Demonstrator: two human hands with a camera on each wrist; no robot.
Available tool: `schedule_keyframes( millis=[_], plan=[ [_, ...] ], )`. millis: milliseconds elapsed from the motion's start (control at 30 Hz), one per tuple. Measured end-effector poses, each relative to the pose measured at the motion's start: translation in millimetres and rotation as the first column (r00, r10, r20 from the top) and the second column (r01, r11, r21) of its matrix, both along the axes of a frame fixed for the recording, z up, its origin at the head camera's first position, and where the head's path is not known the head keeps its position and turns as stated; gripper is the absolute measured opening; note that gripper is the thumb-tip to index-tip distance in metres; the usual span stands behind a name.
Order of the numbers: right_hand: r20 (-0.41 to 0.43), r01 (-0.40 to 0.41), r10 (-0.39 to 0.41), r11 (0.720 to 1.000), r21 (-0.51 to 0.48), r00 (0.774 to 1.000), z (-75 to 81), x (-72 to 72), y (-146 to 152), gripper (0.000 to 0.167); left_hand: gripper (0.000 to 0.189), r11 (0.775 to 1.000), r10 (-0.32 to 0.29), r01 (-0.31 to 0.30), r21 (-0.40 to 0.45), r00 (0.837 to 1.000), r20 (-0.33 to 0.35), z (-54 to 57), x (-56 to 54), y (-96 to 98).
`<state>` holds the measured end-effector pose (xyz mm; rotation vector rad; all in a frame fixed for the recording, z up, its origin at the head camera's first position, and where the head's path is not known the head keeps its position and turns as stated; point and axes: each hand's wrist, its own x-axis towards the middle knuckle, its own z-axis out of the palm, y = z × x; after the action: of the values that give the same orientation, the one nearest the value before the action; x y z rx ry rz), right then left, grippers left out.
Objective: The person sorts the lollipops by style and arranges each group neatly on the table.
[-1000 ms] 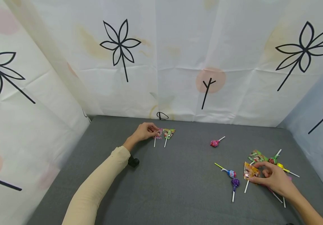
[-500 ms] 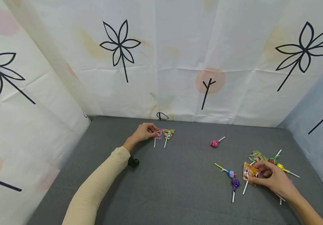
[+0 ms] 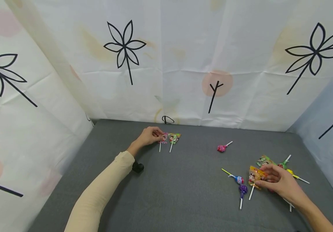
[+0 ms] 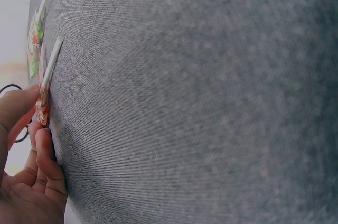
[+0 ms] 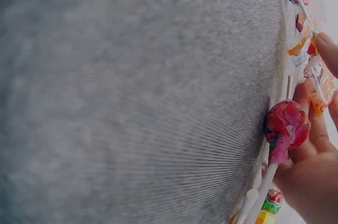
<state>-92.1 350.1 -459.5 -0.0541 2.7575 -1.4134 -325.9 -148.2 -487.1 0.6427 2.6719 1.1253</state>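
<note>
Right hand pinches flat, orange-film-wrapped, white-stick lollipop, right side of grey cloth-covered counter; left hand pinches pink-film-wrapped lollipop, far side. Judged: both light, stiff-sticked, film slippery, candy chippable; grip stick or candy, not loose film.

Head view: scene is brightly, evenly lit; a soft shadow is cast on the table beside the sleeve. Wrist views: table is rendered grainy and blurred, darkened toward one side; backdrop is washed out.
</note>
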Motion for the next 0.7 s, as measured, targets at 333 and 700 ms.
schedule_keyframes(
  millis=[333,700],
  plan=[
    [-0.006,-0.001,0.001,0.997,-0.075,1.000,4.3,-5.3,1,0.044,0.018,1.000,-0.006,0.006,-0.001,1.000,-0.004,0.4,1.5,0.4],
    [-0.008,0.020,-0.021,0.999,-0.029,1.000,17.3,-23.2,-3,0.046,0.018,1.000,-0.009,0.009,0.009,1.000,-0.008,2.4,1.5,0.2]
  ],
)
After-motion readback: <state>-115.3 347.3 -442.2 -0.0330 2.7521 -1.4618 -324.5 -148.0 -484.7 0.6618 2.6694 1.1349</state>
